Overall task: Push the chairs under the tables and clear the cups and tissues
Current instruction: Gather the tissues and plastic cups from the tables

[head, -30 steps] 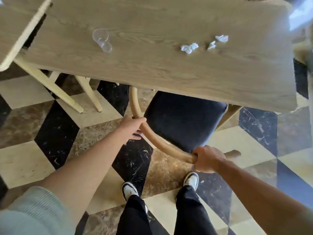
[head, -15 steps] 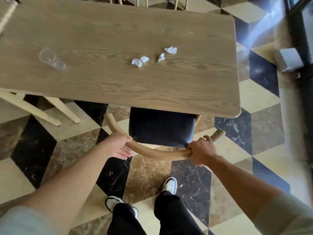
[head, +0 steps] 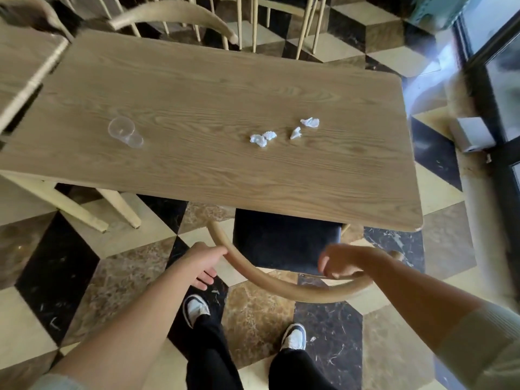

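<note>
Under the table [head: 281, 192] the chair [head: 284, 243] was now pushed in — both hands [head: 202, 263] [head: 340, 263] had let go, fingers loose — cup [head: 123, 130] and tissues [head: 263, 139] came next.

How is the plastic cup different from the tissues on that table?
The cup is clear and lies on its side on the table's left part; the tissues are white, crumpled wads near the middle. The cup is one item; the tissues are several scattered pieces. All lie untouched on the tabletop.
</note>
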Demonstrator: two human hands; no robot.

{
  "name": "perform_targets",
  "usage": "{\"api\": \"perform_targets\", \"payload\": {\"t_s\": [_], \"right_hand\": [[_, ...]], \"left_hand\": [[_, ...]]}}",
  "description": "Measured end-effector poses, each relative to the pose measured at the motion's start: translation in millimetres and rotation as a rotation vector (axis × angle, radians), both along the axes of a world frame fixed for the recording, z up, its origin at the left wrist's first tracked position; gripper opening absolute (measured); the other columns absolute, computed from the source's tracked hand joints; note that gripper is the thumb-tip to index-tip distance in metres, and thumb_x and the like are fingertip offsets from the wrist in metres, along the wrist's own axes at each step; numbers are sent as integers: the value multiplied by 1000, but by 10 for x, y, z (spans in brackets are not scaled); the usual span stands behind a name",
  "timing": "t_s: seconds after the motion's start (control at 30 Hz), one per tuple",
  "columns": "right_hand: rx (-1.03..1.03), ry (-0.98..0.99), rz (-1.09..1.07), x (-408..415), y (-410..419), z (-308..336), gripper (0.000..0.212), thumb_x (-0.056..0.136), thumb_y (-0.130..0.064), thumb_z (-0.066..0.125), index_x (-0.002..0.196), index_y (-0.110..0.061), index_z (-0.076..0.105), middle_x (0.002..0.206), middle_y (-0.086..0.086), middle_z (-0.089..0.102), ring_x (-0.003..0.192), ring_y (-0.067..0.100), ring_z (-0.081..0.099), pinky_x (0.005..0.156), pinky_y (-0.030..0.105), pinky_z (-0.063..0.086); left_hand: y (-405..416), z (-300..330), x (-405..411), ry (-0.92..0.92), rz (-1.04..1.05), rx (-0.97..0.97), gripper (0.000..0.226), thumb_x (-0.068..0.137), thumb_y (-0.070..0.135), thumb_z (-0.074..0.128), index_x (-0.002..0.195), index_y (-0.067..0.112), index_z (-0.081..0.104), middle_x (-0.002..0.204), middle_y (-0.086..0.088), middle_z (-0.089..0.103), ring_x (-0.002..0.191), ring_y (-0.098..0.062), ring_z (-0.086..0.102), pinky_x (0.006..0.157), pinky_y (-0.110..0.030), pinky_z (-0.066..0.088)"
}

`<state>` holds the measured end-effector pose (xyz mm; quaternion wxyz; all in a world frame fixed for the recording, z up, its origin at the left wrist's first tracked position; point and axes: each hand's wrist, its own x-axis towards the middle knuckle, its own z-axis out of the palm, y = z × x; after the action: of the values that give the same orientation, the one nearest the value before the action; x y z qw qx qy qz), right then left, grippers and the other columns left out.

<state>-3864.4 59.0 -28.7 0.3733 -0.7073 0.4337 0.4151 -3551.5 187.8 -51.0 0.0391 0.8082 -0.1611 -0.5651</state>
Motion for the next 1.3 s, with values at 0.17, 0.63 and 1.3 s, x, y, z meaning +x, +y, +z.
{"api": "perform_targets", "payload": {"t_s": [0.17, 0.63, 1.3], "right_hand": [[-303, -270, -412, 1124, -287, 13, 33, 88, -1, 60, 77, -30, 69, 69, -4, 72, 48, 8, 64, 51, 20, 49], [-862, -354, -796, 2506, -1520, -154, 37, 82, -24, 76, 116, -23, 64, 130, 10, 56, 95, 35, 65, 78, 41, 53], [-940, -333, -1050, 1867, -2388, -384, 9, 86, -8, 67, 92, -3, 63, 104, 15, 58, 85, 35, 58, 70, 42, 48]], "left_hand": [[-236, 92, 1121, -56, 129, -202, 25, 93, 28, 59, 108, 8, 62, 90, -13, 74, 73, -24, 73, 60, -36, 59], [-1557, 72, 3005, -522, 89, -621, 101, 68, 32, 92, 148, 14, 34, 144, -14, 42, 128, -31, 47, 108, -45, 42], [-3959, 191, 1113, -331, -801, -818, 61, 76, 19, 80, 129, 11, 50, 124, -14, 58, 117, -34, 52, 93, -45, 46]]}}
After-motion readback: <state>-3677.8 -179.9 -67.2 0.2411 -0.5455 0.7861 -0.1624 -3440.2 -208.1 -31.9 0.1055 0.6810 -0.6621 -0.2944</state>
